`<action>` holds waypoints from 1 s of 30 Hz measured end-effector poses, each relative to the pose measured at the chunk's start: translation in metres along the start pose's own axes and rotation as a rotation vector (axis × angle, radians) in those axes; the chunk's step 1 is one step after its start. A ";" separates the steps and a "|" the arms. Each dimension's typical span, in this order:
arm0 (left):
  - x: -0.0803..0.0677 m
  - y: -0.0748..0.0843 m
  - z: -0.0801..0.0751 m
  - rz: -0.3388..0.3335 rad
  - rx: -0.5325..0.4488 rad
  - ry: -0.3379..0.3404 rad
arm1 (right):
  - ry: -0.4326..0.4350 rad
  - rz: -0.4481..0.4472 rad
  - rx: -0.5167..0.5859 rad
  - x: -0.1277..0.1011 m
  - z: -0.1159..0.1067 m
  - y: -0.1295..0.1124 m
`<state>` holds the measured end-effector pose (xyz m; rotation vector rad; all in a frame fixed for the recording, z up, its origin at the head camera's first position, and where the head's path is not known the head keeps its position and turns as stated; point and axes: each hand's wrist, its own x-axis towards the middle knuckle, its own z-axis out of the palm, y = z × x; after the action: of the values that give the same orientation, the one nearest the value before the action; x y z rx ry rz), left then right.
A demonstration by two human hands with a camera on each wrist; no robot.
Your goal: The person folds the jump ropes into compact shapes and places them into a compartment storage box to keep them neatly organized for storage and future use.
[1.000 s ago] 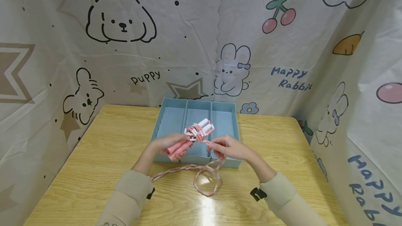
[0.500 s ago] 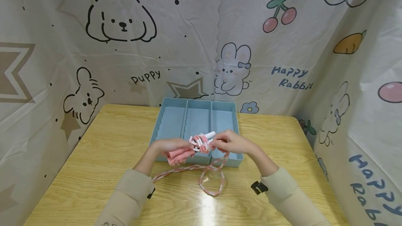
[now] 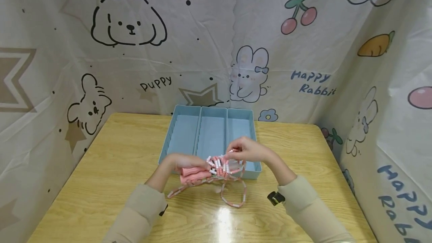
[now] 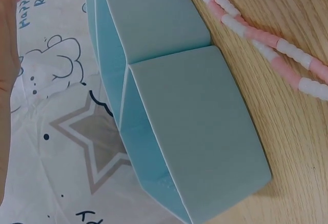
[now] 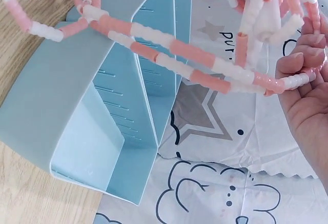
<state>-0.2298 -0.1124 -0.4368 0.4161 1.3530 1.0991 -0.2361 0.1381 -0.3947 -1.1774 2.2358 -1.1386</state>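
Observation:
In the head view my left hand [image 3: 180, 162] grips the two pink handles [image 3: 195, 177] of a beaded jump rope, side by side. Pink and white beaded cord [image 3: 221, 167] is bunched round the handles' white ends. My right hand [image 3: 248, 150] pinches the cord just right of that bundle. The right wrist view shows the right hand [image 5: 307, 83] with curled fingers on a doubled strand of cord [image 5: 200, 55]. A loose loop of cord [image 3: 233, 204] hangs low over the table. Only an edge of the left hand [image 4: 6, 75] enters the left wrist view.
Behind the hands a light blue box [image 3: 182, 126] with three long compartments stands on the wooden table [image 3: 128, 149]. Its outer wall [image 4: 200, 116] lies close to the cord in the left wrist view. A printed cloth [image 3: 202, 29] encloses the back and sides.
The handles and bundle have come lower and nearer, turning more level. My right hand has moved slightly right and up with the cord. The loose loop has shifted right.

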 end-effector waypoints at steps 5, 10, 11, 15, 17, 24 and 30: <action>0.002 -0.001 0.003 0.008 -0.012 -0.046 | -0.016 0.016 0.025 0.002 0.001 0.000; 0.003 0.000 0.008 0.004 -0.002 -0.069 | -0.009 -0.007 0.040 0.004 0.002 0.002; 0.003 0.000 0.009 -0.001 -0.002 -0.078 | -0.010 -0.013 0.047 0.005 0.003 0.003; 0.003 0.000 0.012 0.018 -0.020 -0.120 | -0.022 -0.028 0.114 0.006 0.005 0.006; 0.002 0.000 0.013 0.040 -0.032 -0.147 | -0.014 -0.033 0.136 0.007 0.006 0.007; 0.001 0.001 0.017 0.111 -0.055 -0.229 | -0.009 -0.017 0.174 0.008 0.010 0.013; 0.002 0.003 0.016 0.143 -0.074 -0.236 | -0.012 0.019 0.230 0.008 0.010 0.022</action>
<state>-0.2168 -0.1044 -0.4320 0.5762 1.0852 1.1745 -0.2456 0.1338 -0.4177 -1.0639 2.0371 -1.3356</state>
